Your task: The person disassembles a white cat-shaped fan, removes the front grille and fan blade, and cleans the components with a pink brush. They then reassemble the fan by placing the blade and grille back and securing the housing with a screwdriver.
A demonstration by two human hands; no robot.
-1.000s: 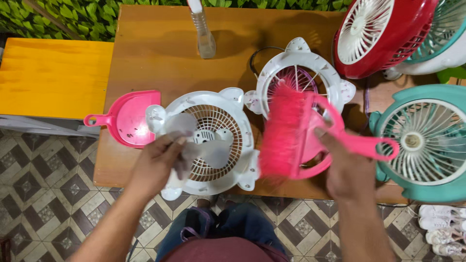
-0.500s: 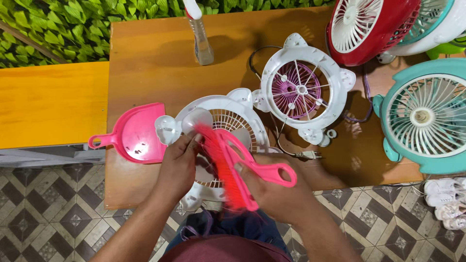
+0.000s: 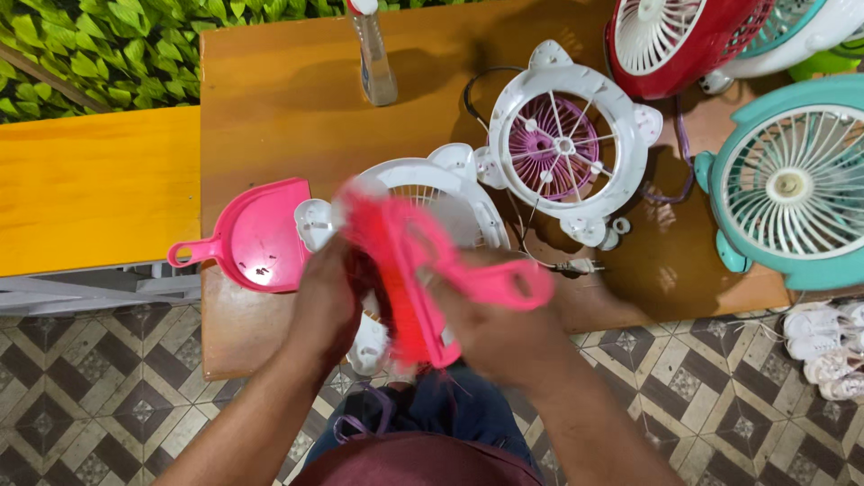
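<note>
A clear plastic bottle (image 3: 373,54) with a pale label band stands at the far edge of the desk (image 3: 270,99). No signs or screens show.

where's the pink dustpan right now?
Head view: the pink dustpan lies on the wooden table near its left edge, beside the white fan grille, just left of the left hand.

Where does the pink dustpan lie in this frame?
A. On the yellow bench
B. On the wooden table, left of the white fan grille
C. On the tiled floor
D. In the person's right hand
B: the pink dustpan rests on the wooden table, just left of the white fan grille, untouched by either hand.
</note>
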